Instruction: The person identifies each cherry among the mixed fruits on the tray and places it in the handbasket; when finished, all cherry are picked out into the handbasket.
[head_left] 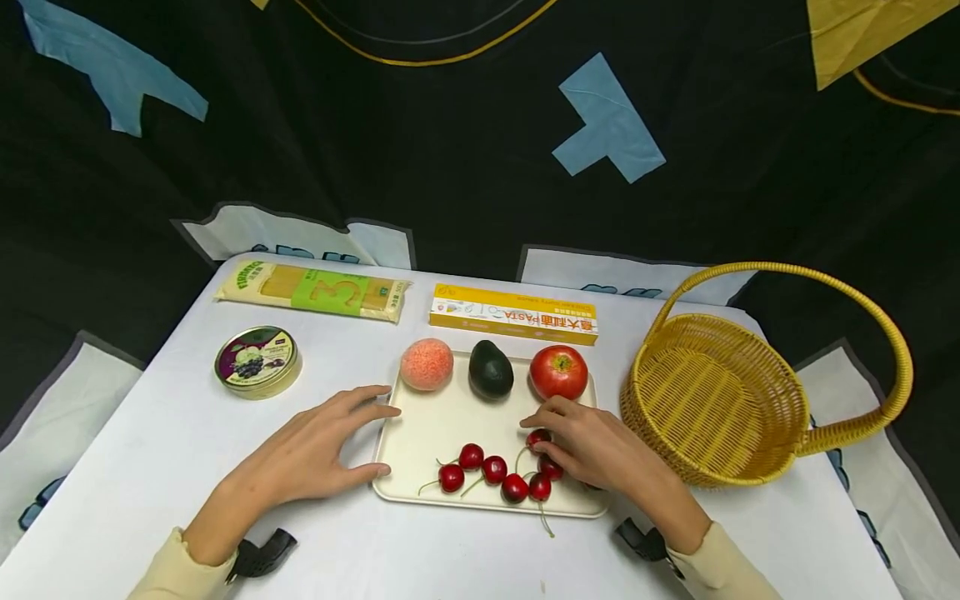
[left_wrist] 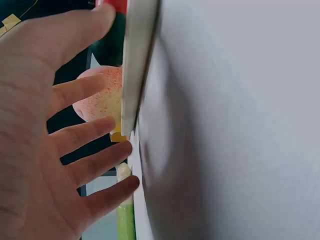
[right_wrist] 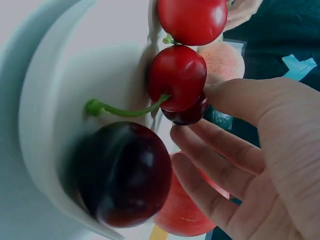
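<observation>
Cherries (head_left: pixel 494 469) lie loosely grouped in a cream tray (head_left: pixel 427 425), to the left of the right grip (head_left: pixel 600 437) and beneath it. One dark red cherry (head_left: pixel 537 438) sits between the thumb and fingers of that grip, which are parted only a little; whether they pinch it or merely surround it, I cannot tell. Another, very dark cherry (right_wrist: pixel 132 175) lies under the palm, in the tray's corner. One stem pokes out over the tray's near edge, just in front of the right grip. The left grip (head_left: pixel 315 450) is spread wide and has hold of nothing, its thumb and fingertips at the tray's left rim; contact there is unclear. A peach (head_left: pixel 427 364) rests in the tray just beyond the left fingertips, a dark green avocado (head_left: pixel 491 371) lies between the two grips and farther off, and a round red fruit (head_left: pixel 558 372) sits just beyond the right fingers. To the right of the right grip stands a woven basket (head_left: pixel 697 408) with a tall handle. On the white tabletop (head_left: pixel 450 558), beyond both grips, lie a pasta box (head_left: pixel 513 315) and a spaghetti packet (head_left: pixel 315 292), with a round tin (head_left: pixel 258 360) nearer the left one.
</observation>
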